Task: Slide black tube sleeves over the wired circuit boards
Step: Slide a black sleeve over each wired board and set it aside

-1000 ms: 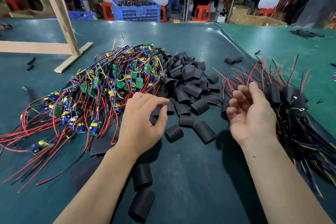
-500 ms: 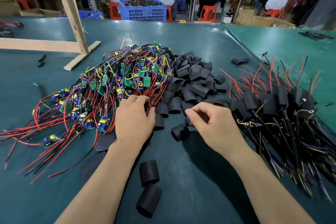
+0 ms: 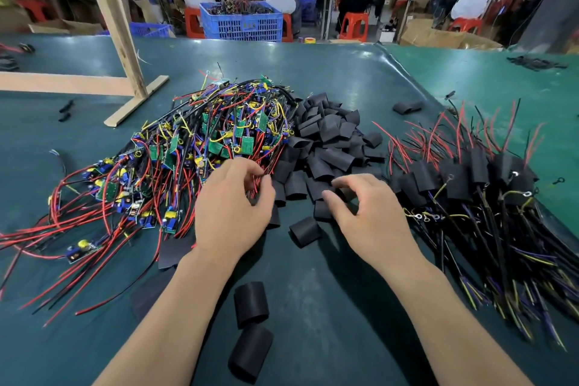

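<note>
left hand: I've got it at the 6 o'clock edge of the unsleeved pile, fingers curled in and pinching a few red wires. Can't tell which board they run to.

right hand: sitting on the near edge of the sleeve heap, fingers curled round a black tube sleeve with the thumb against it. Looks like a grip, though the fingers hide most of it.

wired circuit boards: big tangle at 10 o'clock from my hands, green and blue boards with red, black and yellow leads fanning out toward 8 o'clock.

sleeve heap: at 12 o'clock, touching the board pile on its right side.

loose sleeves: one between my hands, two more end to end at 6 o'clock between the forearms.

finished bundle: at 2 o'clock, boards already inside sleeves, wires trailing toward 4 o'clock.

desk: dark green mat, wooden frame standing at 10 o'clock.

background: people seated on red stools, blue crate at 12 o'clock.
</note>
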The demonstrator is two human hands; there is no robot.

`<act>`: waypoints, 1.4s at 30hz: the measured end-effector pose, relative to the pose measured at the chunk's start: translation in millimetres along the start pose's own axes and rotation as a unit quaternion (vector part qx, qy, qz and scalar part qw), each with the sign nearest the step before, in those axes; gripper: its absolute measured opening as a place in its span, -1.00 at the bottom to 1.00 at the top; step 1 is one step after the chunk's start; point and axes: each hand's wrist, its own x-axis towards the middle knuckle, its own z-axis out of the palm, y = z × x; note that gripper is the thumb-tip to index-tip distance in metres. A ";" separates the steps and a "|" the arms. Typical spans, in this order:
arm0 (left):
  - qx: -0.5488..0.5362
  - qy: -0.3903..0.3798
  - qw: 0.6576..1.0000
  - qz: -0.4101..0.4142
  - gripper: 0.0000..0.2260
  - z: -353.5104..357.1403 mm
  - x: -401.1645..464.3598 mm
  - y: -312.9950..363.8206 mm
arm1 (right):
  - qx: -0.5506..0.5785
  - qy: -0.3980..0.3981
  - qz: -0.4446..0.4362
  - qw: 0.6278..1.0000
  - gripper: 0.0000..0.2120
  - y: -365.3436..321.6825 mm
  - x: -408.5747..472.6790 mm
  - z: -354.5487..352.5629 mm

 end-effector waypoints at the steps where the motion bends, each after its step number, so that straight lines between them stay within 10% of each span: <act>1: -0.008 -0.029 0.999 0.025 -0.93 0.4 -2.5 1.9 | -0.025 -0.029 0.019 0.999 -0.63 2.0 0.0 1.0; 9: 0.110 -0.139 0.984 0.024 -0.68 8.6 -4.9 -7.6 | -0.065 -0.116 0.009 0.991 -0.60 0.4 -3.6 14.9; 19: 0.057 -0.075 0.996 -0.002 -0.84 9.2 -0.3 -15.1 | 0.038 -0.032 -0.092 0.995 -0.81 -8.0 -1.2 9.6; 25: 0.000 -0.039 0.999 -0.010 -0.89 9.8 3.8 -12.5 | 0.093 -0.149 -0.228 0.958 -0.84 -32.2 -17.1 16.0; 31: -0.047 -0.005 0.999 0.012 -0.91 9.0 5.8 -10.0 | 0.079 -0.223 -0.240 0.942 -0.53 -37.3 -23.0 26.6; 42: -0.183 0.113 0.976 0.044 -0.85 -3.8 5.7 -5.4 | 0.005 -0.130 -0.156 0.979 -0.75 -19.1 -11.3 31.1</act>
